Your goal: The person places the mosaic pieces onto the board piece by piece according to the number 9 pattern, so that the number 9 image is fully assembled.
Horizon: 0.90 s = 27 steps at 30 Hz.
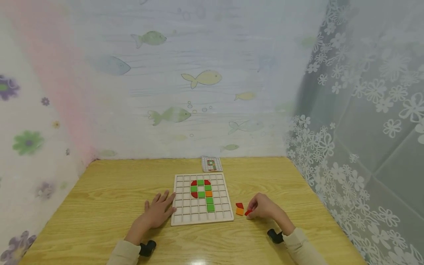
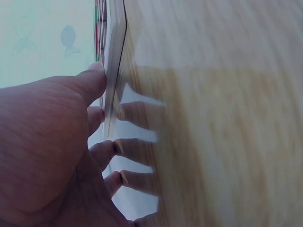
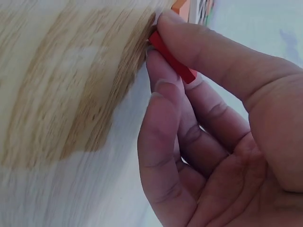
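Observation:
A pale wooden grid board (image 1: 185,217) lies on the table, with green, red and orange tiles set in some squares in the form of a 9. My left hand (image 1: 158,211) rests at the board's left edge, fingers spread; in the left wrist view its thumb (image 2: 92,82) touches the board's side (image 2: 113,52). Between thumb and fingertips my right hand (image 1: 263,207) pinches a small red tile (image 3: 170,56), just right of the board. Beside it on the table lie an orange tile (image 1: 240,211) and another red tile (image 1: 239,205).
A small pattern card (image 1: 212,164) showing a similar coloured figure lies behind the board. The wooden table (image 1: 126,184) meets a fish-printed wall (image 1: 205,121) at the back. On the right stands a flower-patterned wall (image 1: 371,158).

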{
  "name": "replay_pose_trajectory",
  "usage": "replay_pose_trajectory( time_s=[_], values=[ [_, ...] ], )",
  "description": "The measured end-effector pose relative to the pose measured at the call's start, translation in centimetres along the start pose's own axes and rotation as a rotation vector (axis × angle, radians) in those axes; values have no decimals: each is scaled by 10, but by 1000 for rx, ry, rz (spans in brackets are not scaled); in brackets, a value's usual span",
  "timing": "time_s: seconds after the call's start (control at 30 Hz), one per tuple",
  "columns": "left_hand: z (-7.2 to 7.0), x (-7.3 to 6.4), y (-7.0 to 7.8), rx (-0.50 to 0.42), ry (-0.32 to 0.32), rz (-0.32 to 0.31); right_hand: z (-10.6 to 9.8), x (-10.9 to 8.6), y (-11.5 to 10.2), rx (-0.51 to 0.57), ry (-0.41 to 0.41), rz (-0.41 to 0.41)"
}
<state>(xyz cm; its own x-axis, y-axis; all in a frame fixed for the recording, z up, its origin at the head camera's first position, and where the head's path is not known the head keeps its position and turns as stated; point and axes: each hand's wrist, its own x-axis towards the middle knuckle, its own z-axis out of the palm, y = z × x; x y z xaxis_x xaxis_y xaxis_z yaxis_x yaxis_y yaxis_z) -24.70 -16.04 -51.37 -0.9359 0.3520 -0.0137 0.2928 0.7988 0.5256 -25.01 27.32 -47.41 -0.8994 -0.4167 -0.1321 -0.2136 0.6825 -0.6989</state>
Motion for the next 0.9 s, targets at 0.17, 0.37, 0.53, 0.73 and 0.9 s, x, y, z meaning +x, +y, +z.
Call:
replay_pose_trajectory(
  time_s=[0.17,0.37,0.53,0.73,0.9],
  values=[
    [0,-1,0,-10,-3,5,2,-1,1,10,-24,10],
    [1,0,-1,-2,-7,-9,4,-1,1,18,-33,42],
    [6,3,-7,16,5,-8,4,1,2,49,11,61],
    [4,2,-5,2,-1,-3,3,3,4,169,48,71],
    [5,3,-6,0,4,-6,2,3,2,268,46,76]
  ],
)
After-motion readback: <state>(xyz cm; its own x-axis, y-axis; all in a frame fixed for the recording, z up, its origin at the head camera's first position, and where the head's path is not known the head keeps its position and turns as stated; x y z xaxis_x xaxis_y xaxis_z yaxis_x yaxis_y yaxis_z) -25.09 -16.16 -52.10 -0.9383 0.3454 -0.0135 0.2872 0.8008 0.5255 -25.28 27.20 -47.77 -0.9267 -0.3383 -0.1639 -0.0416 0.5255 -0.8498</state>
